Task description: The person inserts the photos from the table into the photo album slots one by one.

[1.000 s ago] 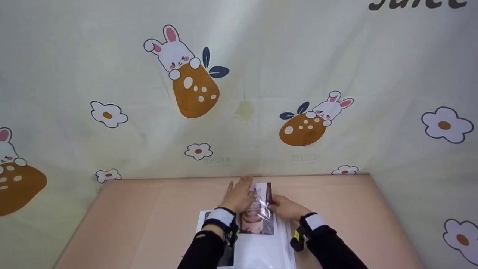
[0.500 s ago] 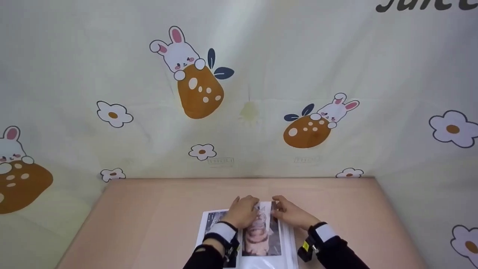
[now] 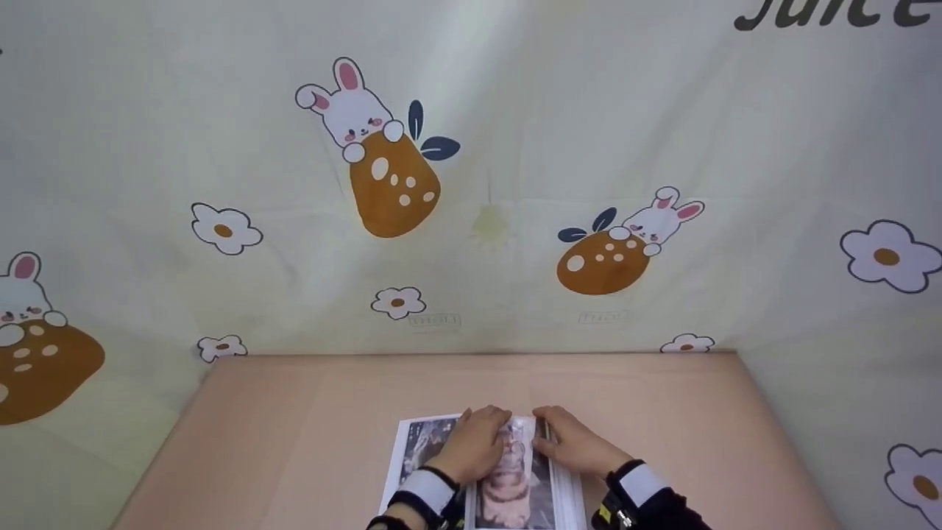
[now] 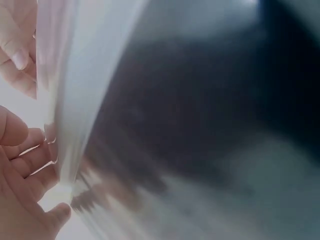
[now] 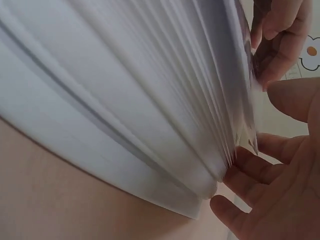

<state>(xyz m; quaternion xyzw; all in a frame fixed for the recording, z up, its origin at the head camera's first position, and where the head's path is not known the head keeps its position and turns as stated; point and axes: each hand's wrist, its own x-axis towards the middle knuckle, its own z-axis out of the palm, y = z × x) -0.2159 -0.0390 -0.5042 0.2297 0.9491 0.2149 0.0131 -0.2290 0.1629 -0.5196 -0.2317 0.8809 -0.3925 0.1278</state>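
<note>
An open photo album (image 3: 401,434) lies on the table, with a printed photo on its left page. A second photo (image 3: 508,478) lies over the right page, within its clear sleeve, and glossy plastic shows near its top. My left hand (image 3: 475,445) holds this photo at its top left, fingertips over the upper edge. My right hand (image 3: 578,445) grips the page's top right corner, thumb on the near side and fingers at the edge. In the right wrist view, the fanned album pages (image 5: 165,90) reach the right hand's fingers (image 5: 255,170). The left wrist view is mostly filled by a blurred dark page.
The album rests on a pinkish-tan table (image 3: 294,427). Behind the table hangs a pale cloth (image 3: 500,147) printed with rabbits, orange fruit and flowers. Both wrists wear dark straps with white bands (image 3: 642,482).
The photo has slid down the right page toward the person, the left hand following it. My right hand has shifted from the page's side edge to its top corner.
</note>
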